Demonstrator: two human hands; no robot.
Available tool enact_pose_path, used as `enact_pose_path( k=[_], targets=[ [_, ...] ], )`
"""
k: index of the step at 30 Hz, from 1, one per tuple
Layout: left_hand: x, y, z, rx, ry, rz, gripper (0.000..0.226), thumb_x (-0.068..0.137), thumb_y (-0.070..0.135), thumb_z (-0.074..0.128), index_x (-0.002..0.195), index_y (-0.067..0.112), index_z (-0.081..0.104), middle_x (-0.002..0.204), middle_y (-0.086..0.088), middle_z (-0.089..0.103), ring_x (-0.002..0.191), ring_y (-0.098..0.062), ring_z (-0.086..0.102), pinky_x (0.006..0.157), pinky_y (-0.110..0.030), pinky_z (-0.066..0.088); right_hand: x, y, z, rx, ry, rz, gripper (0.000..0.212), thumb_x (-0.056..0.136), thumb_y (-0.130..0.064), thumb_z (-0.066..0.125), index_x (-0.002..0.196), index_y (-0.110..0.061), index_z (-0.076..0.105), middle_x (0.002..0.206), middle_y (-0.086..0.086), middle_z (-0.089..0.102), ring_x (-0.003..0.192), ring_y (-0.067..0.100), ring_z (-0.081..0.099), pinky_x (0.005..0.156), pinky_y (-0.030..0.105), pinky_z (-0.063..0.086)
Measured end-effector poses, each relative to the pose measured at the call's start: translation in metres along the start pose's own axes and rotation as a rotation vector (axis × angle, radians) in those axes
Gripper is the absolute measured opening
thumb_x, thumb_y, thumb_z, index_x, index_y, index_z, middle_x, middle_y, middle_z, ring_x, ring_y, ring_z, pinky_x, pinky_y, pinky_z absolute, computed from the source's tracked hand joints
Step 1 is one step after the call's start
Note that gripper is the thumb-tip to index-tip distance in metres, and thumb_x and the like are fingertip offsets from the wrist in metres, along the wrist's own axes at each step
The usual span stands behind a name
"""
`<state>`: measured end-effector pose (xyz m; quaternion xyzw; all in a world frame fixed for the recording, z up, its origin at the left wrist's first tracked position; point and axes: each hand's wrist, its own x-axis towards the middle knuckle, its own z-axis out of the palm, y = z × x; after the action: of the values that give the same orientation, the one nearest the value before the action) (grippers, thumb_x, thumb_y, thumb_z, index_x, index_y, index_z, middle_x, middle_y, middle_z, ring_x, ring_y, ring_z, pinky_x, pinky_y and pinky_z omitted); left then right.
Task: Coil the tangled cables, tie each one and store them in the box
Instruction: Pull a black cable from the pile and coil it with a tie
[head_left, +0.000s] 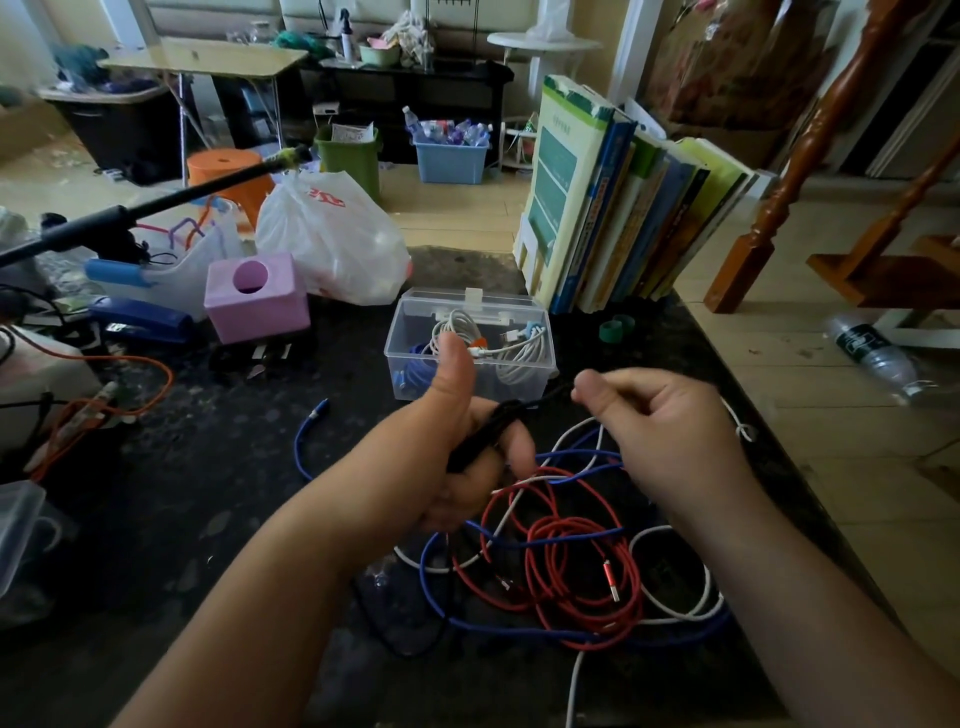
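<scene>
Both forearms are bare to the hands (457, 457), with no sleeves visible.

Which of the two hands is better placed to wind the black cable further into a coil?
The right hand, probably. It pinches the free end of the black cable, while the left hand already grips the gathered part and can serve as the holder.

Hands (457, 447): two, both raised over the table.
Clear boxes (470, 345): one, lid open, coiled cables inside.
Loose cables (566, 566): red, blue, white and black, tangled; exact count could not be told.
Green rings (616, 329): two.
Pink boxes (256, 297): one.
Staplers (140, 319): one.
</scene>
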<state>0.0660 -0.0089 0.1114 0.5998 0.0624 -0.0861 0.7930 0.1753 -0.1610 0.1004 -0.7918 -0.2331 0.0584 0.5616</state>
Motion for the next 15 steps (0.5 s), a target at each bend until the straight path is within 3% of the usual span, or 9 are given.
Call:
enact_pose_path(
  k=[2,5,7,10,13,15],
  targets=[
    [-0.009,0.002,-0.002,-0.105,-0.101,0.015,0.087,0.067,0.084,0.014,0.057,0.011,0.060,0.035,0.008,0.027,0.030,-0.006,0.018,0.033,-0.015,0.020,-0.002,0.008,0.005,-0.093,-0.045,-0.021,0.028,0.084,-0.056,0.063,0.068,-0.035,0.074,0.067,-0.013,0.071,0.066,0.000,0.065,0.056,0.008,0.045],
    [-0.013,0.005,-0.005,-0.391,-0.143,0.146,0.108,0.070,0.091,0.011,0.094,0.004,0.070,0.044,0.005,0.026,0.037,-0.009,0.019,0.038,-0.017,0.022,-0.012,0.010,0.019,-0.092,-0.270,0.142,0.044,0.092,-0.060,0.051,0.072,-0.028,0.073,0.048,-0.009,0.055,0.044,0.005,0.050,0.049,0.019,0.038],
    [-0.011,0.003,-0.011,-0.498,-0.051,0.232,0.120,0.072,0.093,0.008,0.116,-0.003,0.066,0.050,0.003,0.034,0.040,-0.009,0.026,0.038,-0.019,0.027,-0.025,0.003,0.032,-0.047,-0.419,0.250,0.050,0.099,-0.053,0.043,0.074,-0.021,0.071,0.042,-0.011,0.044,0.038,0.002,0.038,0.047,0.023,0.031],
    [-0.008,0.002,-0.016,-0.481,0.112,0.296,0.122,0.075,0.092,0.006,0.131,-0.005,0.054,0.064,-0.002,0.048,0.045,-0.011,0.032,0.041,-0.024,0.028,-0.057,-0.021,0.049,0.126,-0.627,0.418,0.039,0.106,-0.038,0.039,0.081,-0.021,0.065,0.042,-0.010,0.041,0.035,0.002,0.035,0.039,0.021,0.030],
    [0.000,0.001,-0.026,-0.296,0.389,0.303,0.110,0.079,0.086,-0.002,0.130,0.002,0.047,0.071,-0.007,0.060,0.044,-0.012,0.033,0.042,-0.021,0.027,-0.091,-0.050,0.050,0.204,-0.810,0.502,0.027,0.102,-0.037,0.046,0.083,-0.032,0.064,0.046,-0.011,0.050,0.037,-0.001,0.045,0.043,0.016,0.037],
    [0.010,0.000,-0.033,-0.177,0.574,0.293,0.097,0.083,0.079,-0.001,0.126,0.008,0.047,0.073,-0.006,0.065,0.039,-0.011,0.037,0.039,-0.016,0.030,-0.099,-0.070,0.040,0.166,-0.816,0.441,0.016,0.096,-0.040,0.050,0.091,-0.034,0.065,0.060,-0.009,0.060,0.051,0.001,0.055,0.054,0.022,0.047]
  ],
)
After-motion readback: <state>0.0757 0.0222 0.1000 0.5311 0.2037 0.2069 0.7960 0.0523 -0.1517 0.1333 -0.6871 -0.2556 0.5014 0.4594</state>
